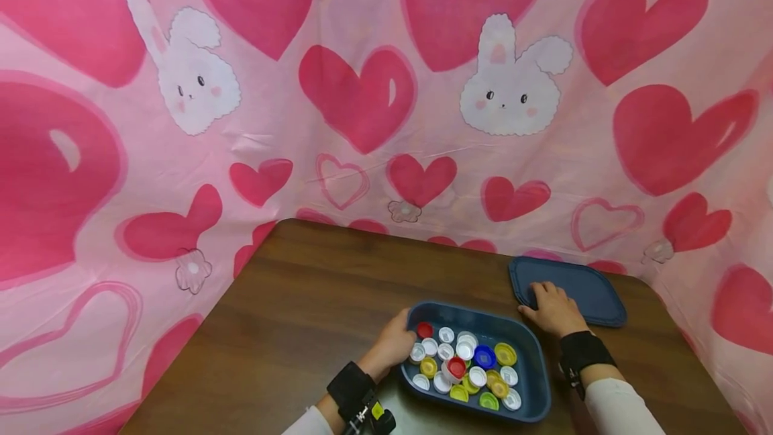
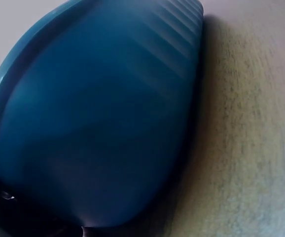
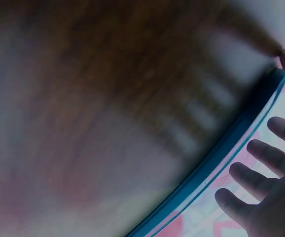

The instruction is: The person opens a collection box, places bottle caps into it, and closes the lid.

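A dark blue plastic container [image 1: 535, 381] with rounded corners stands near the front of the table, with many bottle caps in white, yellow, red, green and a blue one [image 1: 485, 357] lying loose in it. My left hand [image 1: 395, 340] grips its left rim; the left wrist view looks along the container's smooth outer wall [image 2: 98, 113]. To the back right lies a matching blue lid [image 1: 584, 287]. Over the lid's near left part is my right hand [image 1: 557, 311], its fingers spread. From the right wrist, the thumb shows close to the lid's edge [image 3: 206, 168].
The brown wooden table [image 1: 314, 287] stretches to the left of the container and behind it. A pink cloth [image 1: 356, 19] with hearts and rabbits hangs behind and around the table. Each wrist wears a black strap [image 1: 351, 388] with a camera.
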Demonstrator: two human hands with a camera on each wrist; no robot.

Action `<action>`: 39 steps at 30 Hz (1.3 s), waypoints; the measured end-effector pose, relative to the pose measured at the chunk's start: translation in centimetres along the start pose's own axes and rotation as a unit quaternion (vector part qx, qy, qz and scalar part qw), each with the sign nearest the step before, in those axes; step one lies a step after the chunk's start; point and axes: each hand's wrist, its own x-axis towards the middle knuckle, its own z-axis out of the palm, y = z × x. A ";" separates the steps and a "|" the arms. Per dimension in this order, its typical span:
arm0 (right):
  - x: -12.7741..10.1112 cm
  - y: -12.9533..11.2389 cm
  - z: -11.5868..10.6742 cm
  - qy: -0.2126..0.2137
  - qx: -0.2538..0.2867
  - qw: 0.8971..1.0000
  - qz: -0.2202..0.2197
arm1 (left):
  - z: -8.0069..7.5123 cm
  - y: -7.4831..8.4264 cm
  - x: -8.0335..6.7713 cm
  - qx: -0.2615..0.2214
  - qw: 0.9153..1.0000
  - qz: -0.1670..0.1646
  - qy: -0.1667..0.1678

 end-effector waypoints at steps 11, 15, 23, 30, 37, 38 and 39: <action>-0.5 0.3 1.1 0.076 -0.115 0.984 -0.112 | 0.4 -0.1 -0.2 -0.014 1.000 -0.014 -0.010; -0.8 -0.1 0.9 0.120 -0.155 0.969 -0.147 | 0.5 -0.1 -0.3 -0.008 1.000 -0.001 -0.009; -1.4 -0.2 -0.9 0.215 -0.203 0.939 -0.178 | 0.3 -0.1 -0.3 -0.015 1.000 -0.004 -0.009; -1.7 0.4 -4.3 0.356 -0.184 0.886 -0.233 | 0.0 -0.2 -0.2 -0.015 1.000 -0.007 -0.010; -3.9 -1.0 -9.6 0.451 -0.095 0.875 -0.150 | -0.3 -0.3 -0.3 -0.017 1.000 -0.007 -0.007; -4.5 -1.5 -10.4 0.456 -0.067 0.879 -0.120 | -0.3 -0.3 -0.3 -0.016 1.000 -0.004 -0.006; -5.2 -2.1 -11.3 0.458 -0.036 0.883 -0.091 | -0.3 -0.4 -0.3 -0.014 1.000 -0.001 -0.003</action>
